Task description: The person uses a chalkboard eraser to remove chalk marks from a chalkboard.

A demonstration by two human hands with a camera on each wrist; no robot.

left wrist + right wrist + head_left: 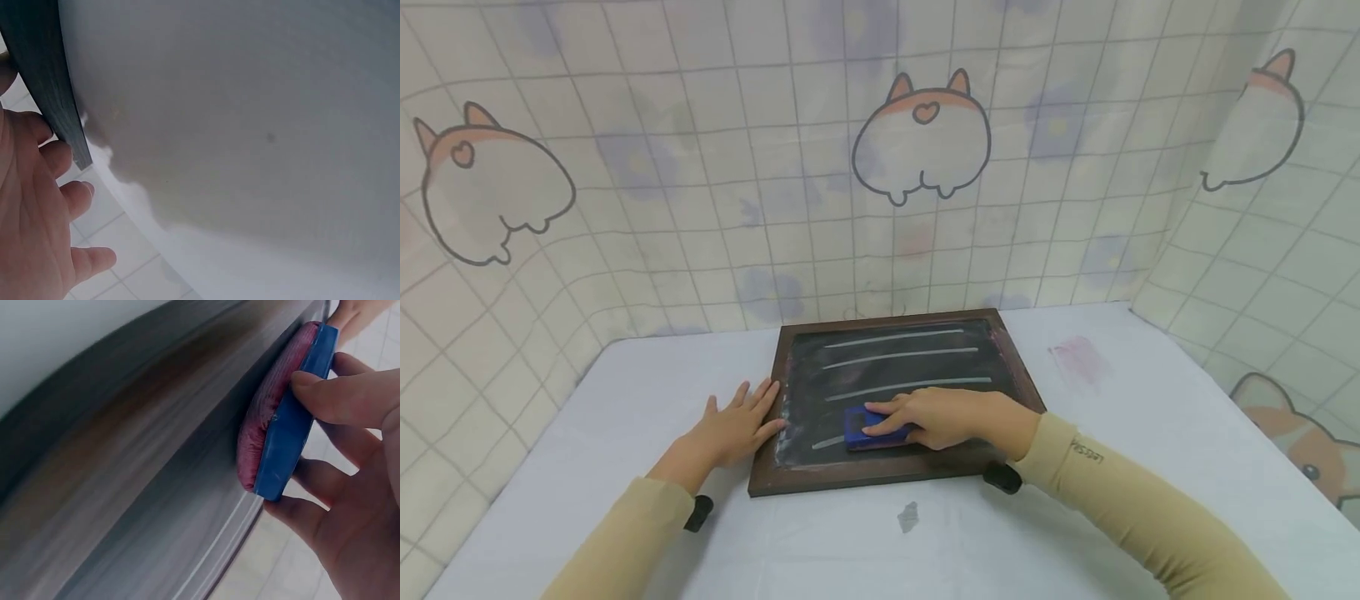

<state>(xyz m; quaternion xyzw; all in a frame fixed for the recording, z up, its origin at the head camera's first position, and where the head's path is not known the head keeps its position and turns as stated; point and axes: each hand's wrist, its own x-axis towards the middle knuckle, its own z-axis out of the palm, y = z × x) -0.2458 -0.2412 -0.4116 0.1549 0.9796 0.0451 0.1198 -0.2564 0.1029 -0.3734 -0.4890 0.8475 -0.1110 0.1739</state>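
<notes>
Dark lettering [1087, 451] is printed on the right sleeve [1135, 500], right of centre in the head view; its opening may be read as "LEES", but the end is too small to be read. The blue eraser [281, 450] is gripped by the right hand [955, 415], with the thumb and the fingers placed on opposite sides. In the head view, the eraser is located below centre, under the fingertips and over the lower part of the board [895, 372]. Three chalk lines are seen above it; a fourth is partly covered. The left hand [730, 429] is laid with spread fingers on the board's left edge; nothing is gripped by it. A pink pad [262, 419], turned toward the board, is shown clearly only in the right wrist view.
</notes>
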